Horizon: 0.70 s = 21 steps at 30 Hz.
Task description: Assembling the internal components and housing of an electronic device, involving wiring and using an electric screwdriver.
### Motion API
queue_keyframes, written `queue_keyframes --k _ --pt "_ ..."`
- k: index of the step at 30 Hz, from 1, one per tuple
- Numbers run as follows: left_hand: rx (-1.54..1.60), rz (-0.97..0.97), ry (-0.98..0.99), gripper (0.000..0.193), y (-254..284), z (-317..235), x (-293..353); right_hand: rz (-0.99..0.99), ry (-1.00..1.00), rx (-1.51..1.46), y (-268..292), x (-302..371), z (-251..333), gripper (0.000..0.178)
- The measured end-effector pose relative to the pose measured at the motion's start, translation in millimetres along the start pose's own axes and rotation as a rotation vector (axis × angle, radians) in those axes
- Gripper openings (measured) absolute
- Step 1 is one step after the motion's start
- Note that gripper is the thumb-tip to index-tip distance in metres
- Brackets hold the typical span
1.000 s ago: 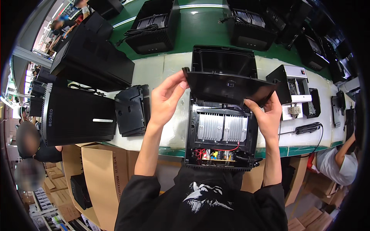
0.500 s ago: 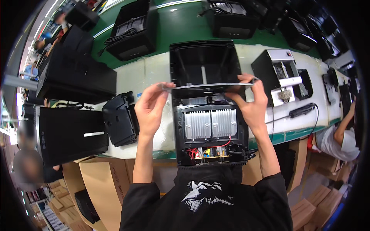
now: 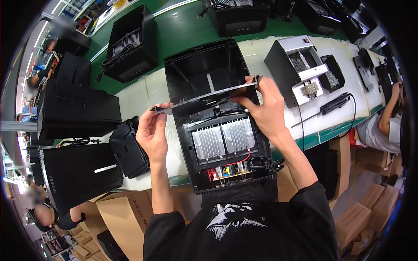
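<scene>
A thin dark panel (image 3: 204, 98) is held between my two hands, spanning a black box-shaped housing (image 3: 190, 150). My left hand (image 3: 152, 137) pinches its left end. At the other end, the fingers and thumb of my right hand (image 3: 271, 111) grip the panel. In the near half of the housing sit finned silver heat sinks (image 3: 224, 140). Closer to me is a circuit board (image 3: 230, 173) with red wires. The housing's far half is a deep black cavity (image 3: 204, 67). Whether the panel touches the housing, I cannot tell.
To the right lie a dark electric screwdriver (image 3: 334, 104), a silver-and-black box (image 3: 300, 65) and a tray of screws (image 3: 333, 77). Black moulded parts (image 3: 129, 148) and large black cabinets (image 3: 80, 174) stand left. Cardboard boxes (image 3: 124, 213) are below the table edge. Other people work nearby.
The whole scene has shifted left and turned slightly in view. The panel, level before, now slants with its right end higher in the picture. Both hands keep their hold on it.
</scene>
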<state>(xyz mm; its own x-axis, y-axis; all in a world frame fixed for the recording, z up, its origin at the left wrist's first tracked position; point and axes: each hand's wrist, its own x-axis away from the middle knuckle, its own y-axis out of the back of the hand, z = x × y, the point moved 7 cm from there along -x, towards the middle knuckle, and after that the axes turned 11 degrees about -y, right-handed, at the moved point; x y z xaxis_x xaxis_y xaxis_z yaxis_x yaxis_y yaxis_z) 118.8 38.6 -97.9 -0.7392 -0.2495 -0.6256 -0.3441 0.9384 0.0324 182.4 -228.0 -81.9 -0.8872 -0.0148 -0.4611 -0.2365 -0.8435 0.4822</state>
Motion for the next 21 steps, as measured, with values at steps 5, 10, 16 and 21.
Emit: queue_keyframes --k 5,10,16,21 --pt "-0.046 0.047 0.017 0.023 -4 4 0 -0.046 -0.005 0.045 2 -1 1 0.040" --pt "-0.031 0.053 0.019 0.022 -5 5 2 -0.032 -0.057 -0.048 2 1 -7 0.037" --pt "-0.020 -0.034 0.027 0.022 2 5 5 -0.092 0.081 0.002 3 2 4 0.036" --pt "0.036 -0.046 0.000 0.022 2 5 4 -0.124 0.120 -0.005 7 5 8 0.036"
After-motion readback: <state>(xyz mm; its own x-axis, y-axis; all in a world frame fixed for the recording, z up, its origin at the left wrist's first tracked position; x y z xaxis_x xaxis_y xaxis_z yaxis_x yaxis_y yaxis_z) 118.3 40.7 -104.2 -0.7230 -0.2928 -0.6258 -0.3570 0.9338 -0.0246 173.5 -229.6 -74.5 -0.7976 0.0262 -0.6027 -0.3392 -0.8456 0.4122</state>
